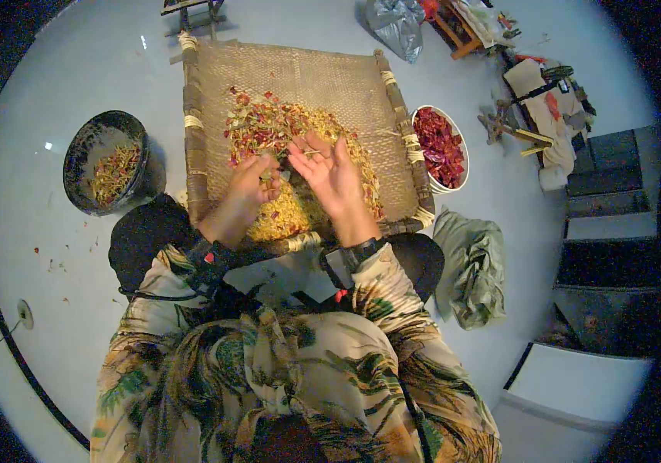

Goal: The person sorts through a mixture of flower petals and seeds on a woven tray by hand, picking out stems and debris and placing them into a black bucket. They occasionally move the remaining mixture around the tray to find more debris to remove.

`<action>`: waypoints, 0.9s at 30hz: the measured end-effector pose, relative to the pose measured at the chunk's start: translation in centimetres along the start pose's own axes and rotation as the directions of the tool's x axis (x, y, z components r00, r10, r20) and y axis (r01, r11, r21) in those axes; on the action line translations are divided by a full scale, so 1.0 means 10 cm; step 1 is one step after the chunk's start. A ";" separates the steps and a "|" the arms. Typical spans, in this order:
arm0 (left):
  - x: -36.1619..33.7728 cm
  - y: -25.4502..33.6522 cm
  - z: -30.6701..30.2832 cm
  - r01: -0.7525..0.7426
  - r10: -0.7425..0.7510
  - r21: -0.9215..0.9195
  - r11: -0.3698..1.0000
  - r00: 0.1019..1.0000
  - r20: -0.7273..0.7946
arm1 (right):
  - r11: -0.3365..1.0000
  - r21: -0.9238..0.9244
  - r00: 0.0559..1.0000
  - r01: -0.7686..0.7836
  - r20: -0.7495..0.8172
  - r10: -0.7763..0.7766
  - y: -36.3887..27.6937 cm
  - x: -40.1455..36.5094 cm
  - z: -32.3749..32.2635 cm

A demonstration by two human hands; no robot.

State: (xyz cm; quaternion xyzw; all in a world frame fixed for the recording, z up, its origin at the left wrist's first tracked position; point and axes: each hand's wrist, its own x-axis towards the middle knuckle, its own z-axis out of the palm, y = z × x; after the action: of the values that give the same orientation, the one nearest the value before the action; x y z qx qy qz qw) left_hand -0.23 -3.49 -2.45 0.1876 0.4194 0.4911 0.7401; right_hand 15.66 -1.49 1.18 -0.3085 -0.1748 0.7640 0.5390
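A woven tray with a wooden frame lies before me, bearing a heap of dried chillies and yellow seeds. Over the heap, my left hand has its fingers curled together; whatever is between them is too small to name. Just to its right, my right hand is held palm up with the fingers apart, near the red chilli pieces at the middle of the heap. The two hands are close to each other.
A black bucket with chilli stems stands at the left. At the right is a white bucket of red chilli pieces, with a green sack below it. A grey plastic bag lies beyond the tray.
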 end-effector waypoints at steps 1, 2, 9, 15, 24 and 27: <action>-0.01 0.00 0.02 -0.001 0.001 0.008 1.000 1.000 -0.017 | 0.997 -0.077 0.999 0.025 -0.042 -0.029 0.02 -0.03 0.04; -0.03 0.01 0.05 0.023 -0.023 -0.010 1.000 1.000 0.005 | 0.987 -0.155 0.995 0.047 -0.079 -0.060 0.03 -0.07 0.10; -0.03 0.00 0.12 0.194 -0.203 -0.194 0.962 0.979 -0.027 | 0.710 -0.687 0.987 0.156 0.079 -0.141 0.19 -0.34 0.35; 0.06 -0.16 -0.03 0.013 -0.022 -0.134 0.991 0.998 -0.067 | 0.346 -0.920 0.959 0.184 0.092 -0.267 0.00 0.24 -0.40; 0.14 -0.14 -0.07 -0.018 0.008 -0.165 0.986 0.998 -0.063 | -0.285 -0.940 0.956 0.186 0.240 -0.168 -0.13 0.87 -0.46; 0.20 -0.21 -0.07 -0.004 -0.010 -0.205 0.979 0.998 -0.067 | -0.395 -0.914 0.965 0.093 0.180 -0.188 0.00 1.07 -0.46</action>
State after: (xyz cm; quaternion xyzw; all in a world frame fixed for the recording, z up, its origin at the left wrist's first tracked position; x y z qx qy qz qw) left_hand 0.70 -2.79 -5.19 0.0931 0.3916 0.5367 0.7416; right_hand 16.22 8.14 -5.31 -0.6138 -0.7506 0.1974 0.1445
